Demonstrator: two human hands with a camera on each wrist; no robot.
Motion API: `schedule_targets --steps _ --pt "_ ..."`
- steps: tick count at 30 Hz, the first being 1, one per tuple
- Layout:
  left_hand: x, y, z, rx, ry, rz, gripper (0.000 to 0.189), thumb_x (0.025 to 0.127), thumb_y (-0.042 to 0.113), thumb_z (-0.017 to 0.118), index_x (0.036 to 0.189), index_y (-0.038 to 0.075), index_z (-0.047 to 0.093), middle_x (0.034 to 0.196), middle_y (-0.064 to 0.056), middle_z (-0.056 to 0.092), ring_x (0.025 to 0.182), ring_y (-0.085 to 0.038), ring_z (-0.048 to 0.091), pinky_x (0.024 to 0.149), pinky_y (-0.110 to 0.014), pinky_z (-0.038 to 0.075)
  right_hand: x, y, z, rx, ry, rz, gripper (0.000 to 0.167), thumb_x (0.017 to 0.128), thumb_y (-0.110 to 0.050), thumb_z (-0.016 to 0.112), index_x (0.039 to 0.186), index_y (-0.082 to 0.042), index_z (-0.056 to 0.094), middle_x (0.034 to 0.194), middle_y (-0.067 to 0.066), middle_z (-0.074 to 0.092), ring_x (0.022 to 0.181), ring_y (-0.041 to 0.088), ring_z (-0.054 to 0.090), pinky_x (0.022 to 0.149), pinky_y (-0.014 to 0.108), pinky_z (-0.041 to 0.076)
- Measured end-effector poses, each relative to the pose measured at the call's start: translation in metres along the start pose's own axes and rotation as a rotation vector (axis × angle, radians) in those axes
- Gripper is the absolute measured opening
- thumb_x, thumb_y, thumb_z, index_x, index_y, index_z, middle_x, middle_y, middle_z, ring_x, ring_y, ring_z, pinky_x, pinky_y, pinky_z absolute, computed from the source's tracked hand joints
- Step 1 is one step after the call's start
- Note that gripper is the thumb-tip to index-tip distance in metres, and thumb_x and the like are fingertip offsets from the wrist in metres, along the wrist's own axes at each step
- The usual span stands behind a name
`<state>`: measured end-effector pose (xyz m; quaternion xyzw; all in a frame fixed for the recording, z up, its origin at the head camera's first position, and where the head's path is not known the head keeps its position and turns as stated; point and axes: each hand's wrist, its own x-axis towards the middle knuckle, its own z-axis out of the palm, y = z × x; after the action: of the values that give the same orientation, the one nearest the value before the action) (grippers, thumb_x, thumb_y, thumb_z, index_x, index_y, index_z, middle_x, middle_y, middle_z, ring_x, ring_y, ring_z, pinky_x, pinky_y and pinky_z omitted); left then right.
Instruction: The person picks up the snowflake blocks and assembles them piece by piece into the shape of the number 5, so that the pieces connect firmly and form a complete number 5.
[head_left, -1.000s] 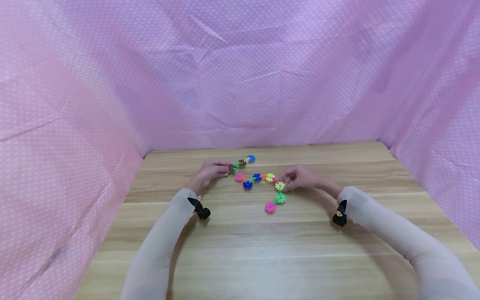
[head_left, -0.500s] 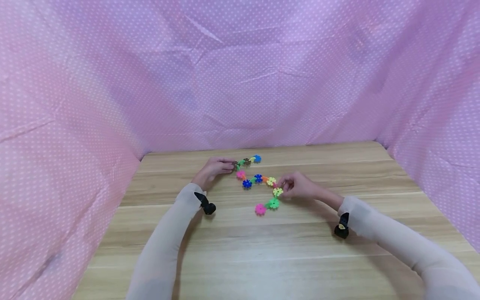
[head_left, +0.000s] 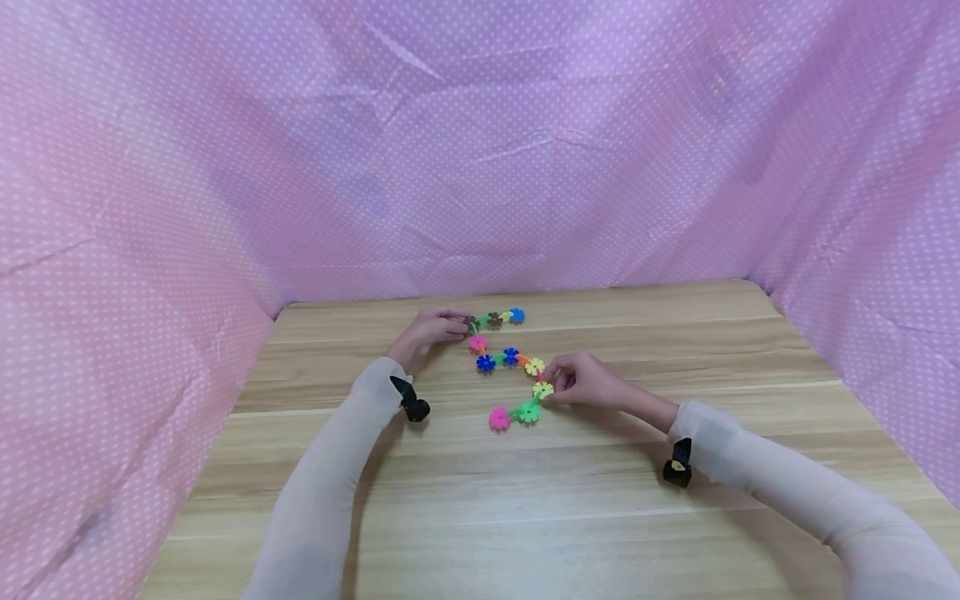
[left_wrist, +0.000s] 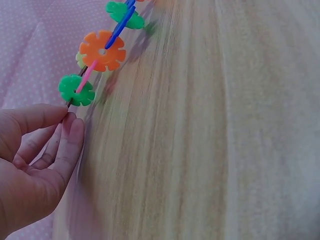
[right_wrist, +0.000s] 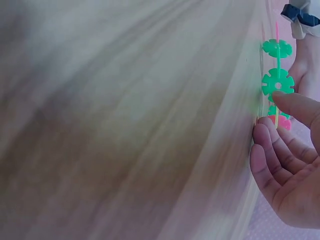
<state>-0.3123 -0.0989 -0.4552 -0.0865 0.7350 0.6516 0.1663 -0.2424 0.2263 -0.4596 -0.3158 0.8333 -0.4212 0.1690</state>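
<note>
A chain of interlocking snowflake discs point(head_left: 485, 362) winds across the table in a backward-S bend in the head view. My left hand point(head_left: 431, 332) pinches a brown disc point(head_left: 470, 322) at the upper left bend between thumb and fingers; in the left wrist view it shows edge-on beside a green disc point(left_wrist: 76, 90). At the lower right bend my right hand point(head_left: 588, 382) pinches a yellow disc point(head_left: 543, 389), seen edge-on in the right wrist view near a green disc point(right_wrist: 278, 82). A blue disc point(head_left: 517, 316) forms the far end, a pink disc point(head_left: 499, 418) the near end.
The chain lies on a wood-grain table point(head_left: 480, 517). Pink dotted cloth point(head_left: 480, 167) hangs behind the table and along both sides. Black wrist straps with cameras point(head_left: 414, 406) sit over both pale sleeves.
My right hand has shifted left and toward me, and the near end with the pink disc has swung left. My left hand has moved slightly away, and the far end has straightened to the right.
</note>
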Motion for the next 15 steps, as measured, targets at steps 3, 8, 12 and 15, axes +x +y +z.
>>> schedule_targets --steps 3,8,12,15 --pt "0.001 0.002 -0.001 0.008 -0.018 0.011 0.043 0.093 -0.005 0.066 0.136 0.001 0.062 0.143 -0.017 0.061 0.127 -0.029 0.063 0.105 -0.032 0.055 0.001 -0.003 0.001 -0.005 -0.011 -0.001 0.029 0.084 -0.007 0.082 0.108 0.002 0.070 0.077 0.004 0.069 0.069 0.010 0.062 0.064 0.020 0.057" --pt "0.002 0.002 -0.001 0.002 -0.037 0.029 0.045 0.092 -0.007 0.066 0.137 0.001 0.061 0.143 -0.018 0.060 0.126 -0.030 0.063 0.104 -0.032 0.056 0.001 -0.007 0.001 -0.019 -0.013 -0.007 0.028 0.084 -0.006 0.081 0.108 0.003 0.071 0.077 0.003 0.069 0.068 0.009 0.061 0.063 0.020 0.057" --pt "0.004 0.000 -0.001 -0.004 -0.033 0.041 0.046 0.091 -0.007 0.067 0.136 0.001 0.061 0.141 -0.018 0.061 0.115 -0.024 0.068 0.102 -0.030 0.057 0.001 -0.009 0.004 -0.018 -0.002 -0.006 0.025 0.084 -0.007 0.082 0.105 0.002 0.071 0.077 0.004 0.069 0.067 0.009 0.061 0.063 0.020 0.056" --pt "0.006 -0.003 -0.001 -0.004 -0.029 0.049 0.046 0.091 -0.007 0.068 0.135 0.002 0.062 0.140 -0.018 0.062 0.105 -0.016 0.069 0.100 -0.029 0.057 0.001 -0.011 0.007 -0.015 0.008 -0.005 0.023 0.084 -0.008 0.082 0.102 0.003 0.071 0.076 0.006 0.069 0.066 0.009 0.061 0.060 0.020 0.055"
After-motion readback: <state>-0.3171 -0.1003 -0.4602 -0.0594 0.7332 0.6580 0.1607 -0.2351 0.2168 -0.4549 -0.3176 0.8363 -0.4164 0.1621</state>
